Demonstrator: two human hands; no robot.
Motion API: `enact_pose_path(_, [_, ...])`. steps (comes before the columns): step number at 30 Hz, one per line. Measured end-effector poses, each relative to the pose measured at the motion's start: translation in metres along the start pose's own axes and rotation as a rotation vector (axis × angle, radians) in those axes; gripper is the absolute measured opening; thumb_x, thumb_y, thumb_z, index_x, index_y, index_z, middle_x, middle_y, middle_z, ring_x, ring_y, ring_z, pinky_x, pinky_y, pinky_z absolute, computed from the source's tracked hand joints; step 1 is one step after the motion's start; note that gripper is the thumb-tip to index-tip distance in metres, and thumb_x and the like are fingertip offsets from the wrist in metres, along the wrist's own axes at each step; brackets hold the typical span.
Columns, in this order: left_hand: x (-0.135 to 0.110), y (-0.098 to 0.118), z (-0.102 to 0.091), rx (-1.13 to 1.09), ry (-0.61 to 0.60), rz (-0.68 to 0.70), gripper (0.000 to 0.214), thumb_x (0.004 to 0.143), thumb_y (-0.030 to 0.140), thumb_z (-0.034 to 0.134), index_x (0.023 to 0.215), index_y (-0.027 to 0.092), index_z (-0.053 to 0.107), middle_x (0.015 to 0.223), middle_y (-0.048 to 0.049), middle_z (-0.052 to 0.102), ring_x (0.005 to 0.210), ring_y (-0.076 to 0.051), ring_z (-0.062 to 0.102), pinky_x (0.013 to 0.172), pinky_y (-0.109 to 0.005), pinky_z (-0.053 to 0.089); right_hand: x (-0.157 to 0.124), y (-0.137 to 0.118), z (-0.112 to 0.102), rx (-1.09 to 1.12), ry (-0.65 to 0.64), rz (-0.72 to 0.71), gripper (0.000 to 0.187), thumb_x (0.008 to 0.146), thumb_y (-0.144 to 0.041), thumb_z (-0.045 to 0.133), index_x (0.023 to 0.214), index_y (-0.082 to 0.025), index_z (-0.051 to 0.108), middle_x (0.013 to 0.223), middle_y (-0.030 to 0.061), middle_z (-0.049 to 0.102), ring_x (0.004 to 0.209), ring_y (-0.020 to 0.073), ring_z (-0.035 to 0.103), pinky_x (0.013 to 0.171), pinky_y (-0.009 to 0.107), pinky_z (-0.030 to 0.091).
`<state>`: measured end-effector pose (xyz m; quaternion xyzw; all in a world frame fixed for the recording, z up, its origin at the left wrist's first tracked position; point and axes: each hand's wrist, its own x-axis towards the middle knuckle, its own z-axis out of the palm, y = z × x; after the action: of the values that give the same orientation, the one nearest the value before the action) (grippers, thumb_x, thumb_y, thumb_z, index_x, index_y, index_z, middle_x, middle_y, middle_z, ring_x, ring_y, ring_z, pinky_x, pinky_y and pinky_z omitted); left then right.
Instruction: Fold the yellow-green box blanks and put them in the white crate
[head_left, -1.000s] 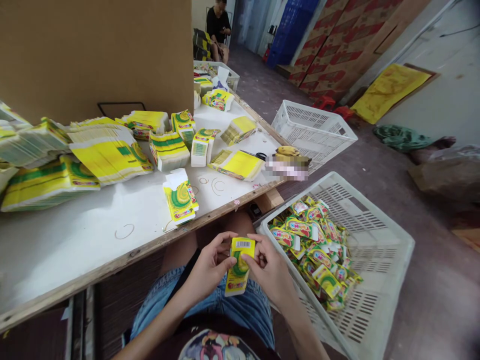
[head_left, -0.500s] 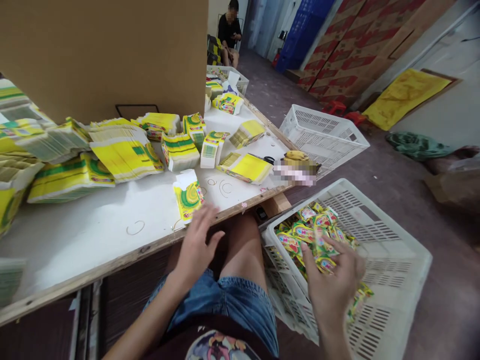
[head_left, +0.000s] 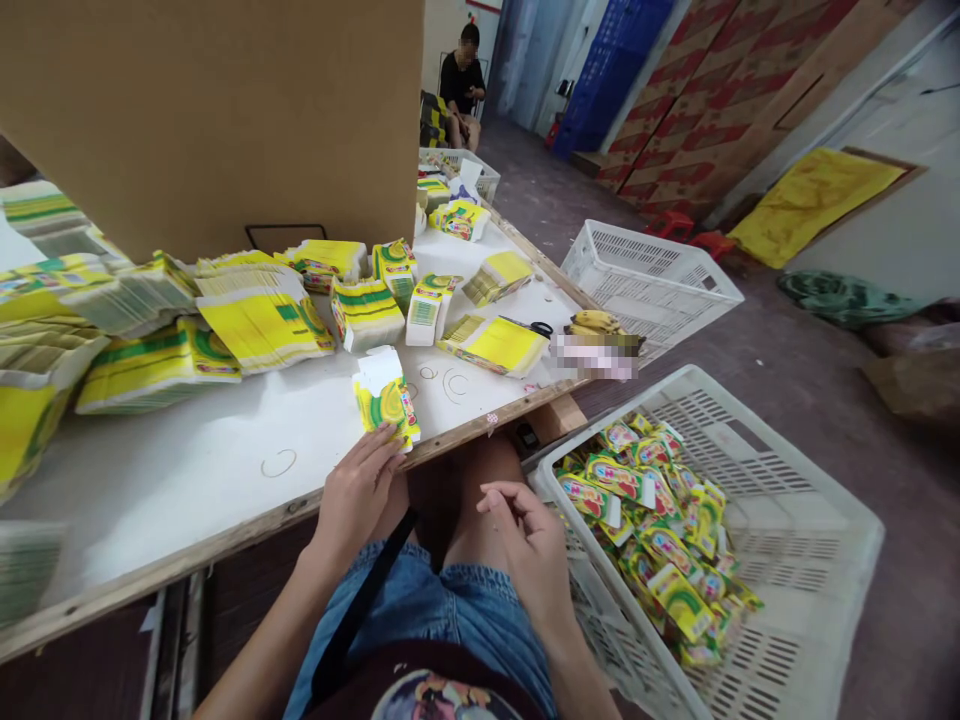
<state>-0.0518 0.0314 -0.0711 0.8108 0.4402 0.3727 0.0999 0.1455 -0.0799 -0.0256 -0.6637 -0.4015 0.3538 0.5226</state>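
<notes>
A small yellow-and-green printed carton (head_left: 386, 398) with raised white flaps lies near the table's front edge. My left hand (head_left: 361, 482) reaches over that edge, its stretched fingertips touching the carton's near end. Above my lap, my right hand (head_left: 531, 545) has loosely bent fingers, thumb apart, and nothing visible in it. It is beside a white plastic crate (head_left: 795, 540) holding a heap of small filled yellow-and-green packs (head_left: 667, 530).
Bundles of flat yellow cartons (head_left: 262, 325) line the table (head_left: 225, 450), before a big cardboard box (head_left: 225, 120). Scissors (head_left: 541, 328) and bananas (head_left: 596, 322) lie at the right corner. Another white crate (head_left: 652, 270) stands beyond. A person (head_left: 461, 85) sits at the back.
My right hand has moved left from above the crate to over my lap, uncovering the packs. My left hand has come down onto the near end of the carton. The view has shifted slightly.
</notes>
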Motion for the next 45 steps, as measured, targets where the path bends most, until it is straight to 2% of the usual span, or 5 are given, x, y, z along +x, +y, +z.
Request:
enact_pose_path(10, [-0.040,0.061,0.019,-0.535,-0.060,0.426,0.040,0.093,0.005,0.053,0.130,0.018,0.063,0.123,-0.0114,0.074,0.127,-0.022,0.061,0.114,-0.042,0.046,0.001,0.028,0.009,0.455,0.043,0.277,0.040,0.077,-0.048,0.077,0.104,-0.018,0.075,0.088,0.0058,0.077,0.067,0.0168,0.062,0.060,0.026,0.047])
enact_pose_path(17, [-0.023,0.085,0.025,-1.269,-0.234,-0.490,0.052,0.093,0.035,0.062,0.142,0.022,0.054,0.149,-0.0142,0.054,0.138,-0.031,0.050,0.116,-0.047,0.040,-0.015,0.032,-0.004,0.569,0.094,0.333,0.043,0.072,-0.041,0.083,0.106,-0.023,0.064,0.095,0.0059,0.077,0.085,0.0243,0.072,0.074,0.035,0.056])
enact_pose_path(22, [-0.013,0.091,0.025,-1.723,-0.540,-0.725,0.057,0.081,0.053,0.072,0.126,0.019,0.069,0.131,-0.0151,0.069,0.122,-0.035,0.062,0.107,-0.046,0.047,-0.021,0.033,0.000,0.522,0.018,0.293,0.032,0.076,-0.042,0.081,0.096,-0.021,0.069,0.093,0.0055,0.076,0.084,0.0208,0.070,0.078,0.032,0.055])
enact_pose_path(36, [-0.022,0.092,0.039,-1.347,-0.347,-0.776,0.049,0.084,0.039,0.073,0.124,0.018,0.055,0.101,-0.0080,0.075,0.094,-0.023,0.070,0.082,-0.031,0.053,-0.022,0.036,-0.005,0.225,0.104,0.211,0.032,0.080,-0.045,0.075,0.092,-0.018,0.064,0.085,0.0055,0.073,0.071,0.0201,0.066,0.064,0.030,0.053])
enact_pose_path(45, [-0.017,0.085,0.018,-1.488,-0.640,-0.609,0.066,0.087,0.032,0.070,0.141,0.025,0.033,0.107,-0.0083,0.071,0.095,-0.022,0.070,0.083,-0.034,0.052,-0.015,0.014,-0.039,0.235,-0.170,0.087,0.058,0.085,-0.037,0.071,0.138,-0.025,0.050,0.113,0.0086,0.071,0.094,0.0245,0.069,0.082,0.034,0.055])
